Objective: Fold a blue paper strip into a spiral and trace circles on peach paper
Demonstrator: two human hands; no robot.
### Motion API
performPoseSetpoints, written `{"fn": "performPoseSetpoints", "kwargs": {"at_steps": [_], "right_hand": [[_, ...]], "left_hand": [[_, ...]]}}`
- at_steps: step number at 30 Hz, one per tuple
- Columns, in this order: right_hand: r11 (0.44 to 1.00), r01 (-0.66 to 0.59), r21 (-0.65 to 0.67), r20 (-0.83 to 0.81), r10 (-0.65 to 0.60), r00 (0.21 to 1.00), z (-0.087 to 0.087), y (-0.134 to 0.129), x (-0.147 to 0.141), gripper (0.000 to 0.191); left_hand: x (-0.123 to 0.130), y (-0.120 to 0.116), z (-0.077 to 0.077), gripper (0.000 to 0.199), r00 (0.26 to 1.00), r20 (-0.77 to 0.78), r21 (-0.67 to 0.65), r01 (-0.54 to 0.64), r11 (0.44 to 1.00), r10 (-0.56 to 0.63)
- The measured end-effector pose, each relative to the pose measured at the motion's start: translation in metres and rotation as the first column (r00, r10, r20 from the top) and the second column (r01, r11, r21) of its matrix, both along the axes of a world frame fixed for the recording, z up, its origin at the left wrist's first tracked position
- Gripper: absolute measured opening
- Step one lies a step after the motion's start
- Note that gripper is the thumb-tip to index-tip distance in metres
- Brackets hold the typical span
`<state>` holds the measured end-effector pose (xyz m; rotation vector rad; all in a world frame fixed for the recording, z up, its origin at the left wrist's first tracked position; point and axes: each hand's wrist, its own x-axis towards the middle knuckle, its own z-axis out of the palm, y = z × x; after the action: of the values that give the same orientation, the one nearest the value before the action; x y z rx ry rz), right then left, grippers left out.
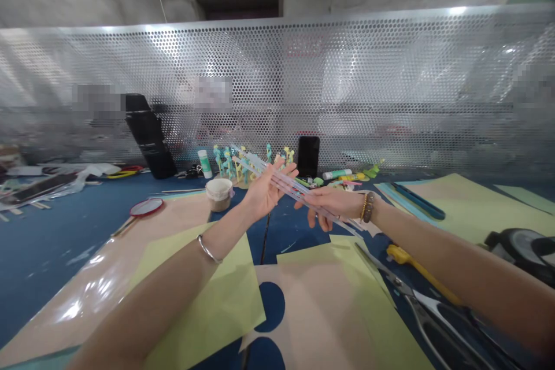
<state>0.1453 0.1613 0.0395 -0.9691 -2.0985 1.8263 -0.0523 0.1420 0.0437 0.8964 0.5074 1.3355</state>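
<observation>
A bundle of long, thin translucent sticks point(288, 182) with some coloured strips runs diagonally between my hands above the blue tabletop point(56, 243). My left hand point(264, 193) wraps around its upper part, and a silver bangle point(207, 248) sits on that wrist. My right hand point(332, 205) grips the bundle further along, with its fingers curling underneath. A beaded bracelet point(367, 206) circles my right wrist. The sticks cover part of a small model built from teal and yellow pieces point(234, 167) behind them.
Pale green and tan paper sheets point(208, 295) cover the table. Large black-handled scissors point(433, 324), a yellow-handled tool point(416, 269), a small paper cup point(219, 193), a round hand mirror point(146, 207), a black bottle point(150, 139) and a phone point(308, 156) lie about. A perforated metal panel point(347, 87) stands behind.
</observation>
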Motion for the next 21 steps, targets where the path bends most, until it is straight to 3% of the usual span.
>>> {"fn": "performPoseSetpoints", "kwargs": {"at_steps": [6,9,15,21], "right_hand": [[0.999,-0.031,-0.039,0.054,0.033,0.998,-0.005,0.004,0.024,0.042],[0.997,-0.045,-0.068,-0.011,0.044,0.999,-0.006,0.004,0.027,0.043],[0.999,-0.043,-0.028,-0.053,0.041,0.998,0.002,0.000,0.005,0.040],[0.998,-0.053,0.031,-0.079,0.055,0.995,0.006,-0.001,-0.024,0.036]], "left_hand": [[-0.021,0.010,0.010,0.044,0.995,0.068,0.044,-0.076,0.996,0.073],[-0.025,0.012,0.011,0.043,0.993,0.085,0.060,-0.082,0.995,0.077],[-0.011,0.003,0.010,0.043,0.996,0.060,0.001,-0.067,0.998,0.067],[-0.002,0.001,0.001,0.045,1.000,0.031,0.033,-0.005,0.999,0.004]]}}
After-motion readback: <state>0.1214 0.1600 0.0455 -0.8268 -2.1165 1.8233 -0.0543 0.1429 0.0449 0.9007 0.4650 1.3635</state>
